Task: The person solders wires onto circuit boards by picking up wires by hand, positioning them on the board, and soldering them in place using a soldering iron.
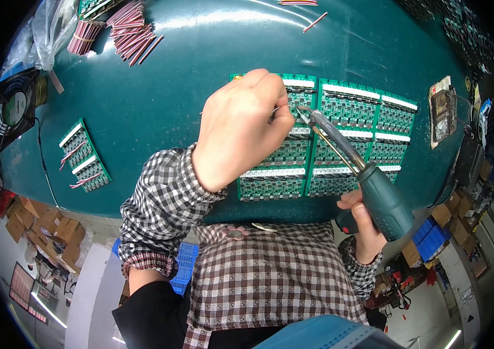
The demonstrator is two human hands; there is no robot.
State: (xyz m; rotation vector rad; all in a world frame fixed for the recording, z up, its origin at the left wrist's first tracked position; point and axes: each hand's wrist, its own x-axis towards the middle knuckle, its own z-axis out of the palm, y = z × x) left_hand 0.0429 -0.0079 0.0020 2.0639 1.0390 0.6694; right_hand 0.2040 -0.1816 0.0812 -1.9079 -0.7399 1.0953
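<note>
My left hand (241, 125) is closed over the top left of a panel of green circuit boards (351, 122) and pinches a thin strand of solder wire (279, 110) that points right. My right hand (363, 224) grips the dark green handle of a soldering iron (383, 198). The iron's metal shaft runs up and left, and its tip (304, 110) meets the end of the wire just above the boards. The boards lie flat in rows on the dark green table (159, 99).
Two small green boards with red and white wires (84, 157) lie at the left. Bundles of red and white wires (130, 35) sit at the back left, with a black fan (14, 104) beyond. A brown sponge tray (443, 110) rests at the right. Cardboard boxes (49, 227) stand on the floor.
</note>
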